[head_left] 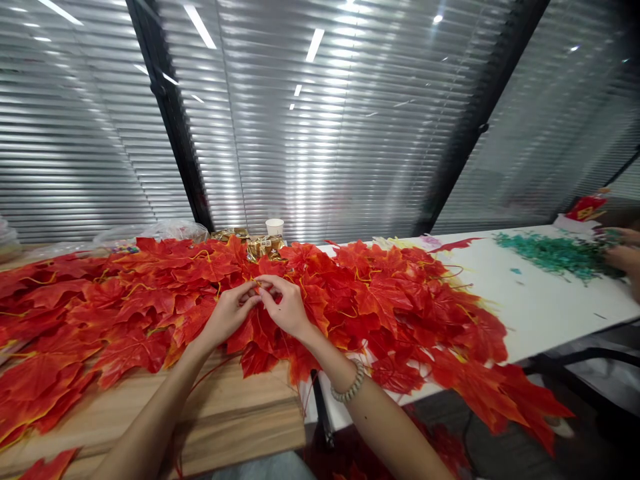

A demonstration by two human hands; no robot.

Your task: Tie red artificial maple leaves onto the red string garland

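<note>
My left hand [231, 312] and my right hand [284, 308] meet fingertip to fingertip over a heap of red artificial maple leaves [140, 307]. Both are closed in a pinch at the stem end of an artificial maple leaf [261, 333], whose blade spreads below the fingers. The exact join between the fingertips is too small to make out. Thin yellow stems run among the leaves around them. A dark red cord [213, 370] trails toward me beneath my left wrist. A beaded bracelet [350, 383] circles my right wrist.
Behind the heap stand a paper cup [275, 227] and gold wrappers [265, 248], with clear plastic bags [170, 230] to their left. A wood-grain table [240, 413] meets a white table [530, 307]. At far right, another person's hand [625, 257] is near green foliage [550, 253].
</note>
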